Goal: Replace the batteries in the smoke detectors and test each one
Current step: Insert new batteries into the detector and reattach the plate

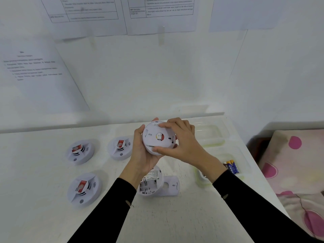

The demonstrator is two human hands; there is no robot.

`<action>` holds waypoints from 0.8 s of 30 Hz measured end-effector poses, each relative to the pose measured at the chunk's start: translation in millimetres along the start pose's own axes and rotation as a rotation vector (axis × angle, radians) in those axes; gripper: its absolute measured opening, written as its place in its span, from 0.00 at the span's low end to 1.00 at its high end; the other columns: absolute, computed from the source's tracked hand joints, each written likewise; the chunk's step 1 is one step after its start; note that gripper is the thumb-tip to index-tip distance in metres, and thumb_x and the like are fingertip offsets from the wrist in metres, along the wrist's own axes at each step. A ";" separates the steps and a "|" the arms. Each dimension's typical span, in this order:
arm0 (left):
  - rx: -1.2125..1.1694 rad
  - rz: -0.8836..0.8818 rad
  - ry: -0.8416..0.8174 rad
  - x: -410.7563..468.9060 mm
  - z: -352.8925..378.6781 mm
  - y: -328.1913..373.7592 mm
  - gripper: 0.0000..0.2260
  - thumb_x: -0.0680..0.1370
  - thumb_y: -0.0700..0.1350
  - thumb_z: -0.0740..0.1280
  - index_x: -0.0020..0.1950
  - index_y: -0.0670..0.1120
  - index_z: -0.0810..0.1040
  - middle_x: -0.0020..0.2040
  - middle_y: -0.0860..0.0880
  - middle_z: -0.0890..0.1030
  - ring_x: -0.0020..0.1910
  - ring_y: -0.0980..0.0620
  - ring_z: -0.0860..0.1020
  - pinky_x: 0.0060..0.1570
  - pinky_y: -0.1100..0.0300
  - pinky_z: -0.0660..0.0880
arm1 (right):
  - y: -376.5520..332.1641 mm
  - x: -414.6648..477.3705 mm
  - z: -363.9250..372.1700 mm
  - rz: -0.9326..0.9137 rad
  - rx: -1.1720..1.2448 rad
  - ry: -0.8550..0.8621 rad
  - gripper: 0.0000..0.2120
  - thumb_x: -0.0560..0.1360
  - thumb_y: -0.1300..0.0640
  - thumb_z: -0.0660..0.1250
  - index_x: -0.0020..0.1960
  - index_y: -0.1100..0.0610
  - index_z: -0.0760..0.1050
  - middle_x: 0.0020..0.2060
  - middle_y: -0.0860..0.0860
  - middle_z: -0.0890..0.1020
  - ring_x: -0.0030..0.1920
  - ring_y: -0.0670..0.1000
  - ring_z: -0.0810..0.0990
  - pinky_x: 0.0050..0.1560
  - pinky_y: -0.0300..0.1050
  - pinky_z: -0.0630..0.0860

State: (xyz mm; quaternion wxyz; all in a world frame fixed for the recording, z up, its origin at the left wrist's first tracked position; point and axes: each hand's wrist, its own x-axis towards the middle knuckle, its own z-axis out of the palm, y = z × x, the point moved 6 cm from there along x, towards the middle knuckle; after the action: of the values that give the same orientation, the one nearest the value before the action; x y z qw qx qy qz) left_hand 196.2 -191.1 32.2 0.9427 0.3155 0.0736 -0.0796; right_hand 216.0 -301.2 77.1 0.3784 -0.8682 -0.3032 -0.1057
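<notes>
- Head view, far left: printed sheets [35, 67] taped to the wall. Text is too blurred to read.
- Face-up detectors [79, 151] [121, 148] [84, 189] sit on the left of the table [43, 216], well apart from the hands. Each has a red sticker with white marks, not legible.
- Left hand [143, 155] cradles the detector [158, 137] from the left and below, fingers curled round its rim.
- That detector is held above mid-table between both hands, back towards the camera and slightly tilted. It is a round disc, so no long axis. The centre label is red and yellow and the small print near the top edge is unreadable.
- Open detector [150, 183] lies on the table under the wrists, its battery bay showing no cells. Its loose plate [169, 186] touches it on the right. The label print is too fine to read.
- Right hand [182, 144] pinches the held disc from the right, fingers over the top rim and thumb on the lower edge.
- Judgement: the next move is a twist about the disc's centre. Both hands are on it, and the right looks placed to turn while the left braces.
- Batteries [231, 166] lie in a clear tray [210, 135] to the right, nearer the right hand. The wrap is blue and yellow, brand not readable.
- Far right: pink-patterned bedding [294, 163].
</notes>
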 end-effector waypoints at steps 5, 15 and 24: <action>0.002 0.060 0.017 1.0 5.6 1.0 0.20 0.82 0.56 0.53 0.64 0.49 0.77 0.55 0.42 0.82 0.51 0.43 0.83 0.43 0.48 0.82 | -5.4 2.0 -5.3 -0.023 -0.041 0.086 0.32 0.64 0.33 0.70 0.61 0.49 0.72 0.54 0.43 0.72 0.55 0.46 0.69 0.58 0.41 0.63; 0.019 0.081 0.018 1.6 12.0 6.1 0.18 0.81 0.54 0.53 0.61 0.49 0.77 0.52 0.44 0.83 0.47 0.43 0.84 0.43 0.49 0.82 | -6.9 7.6 -9.9 -0.065 -0.050 0.052 0.33 0.64 0.31 0.69 0.61 0.50 0.72 0.54 0.43 0.71 0.55 0.44 0.67 0.58 0.39 0.61; 0.198 -0.030 0.014 0.3 5.5 11.4 0.21 0.82 0.57 0.52 0.63 0.49 0.77 0.56 0.42 0.83 0.49 0.42 0.84 0.45 0.48 0.81 | -3.8 16.2 -7.1 -0.058 0.058 -0.198 0.33 0.63 0.35 0.67 0.64 0.48 0.71 0.55 0.42 0.70 0.57 0.47 0.66 0.61 0.40 0.61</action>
State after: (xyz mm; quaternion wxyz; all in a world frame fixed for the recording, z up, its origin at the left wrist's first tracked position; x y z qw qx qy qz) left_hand 199.2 -185.5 43.1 0.9052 0.4063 0.0766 -0.0986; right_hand 226.9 -297.1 90.9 0.3685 -0.8539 -0.3670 -0.0213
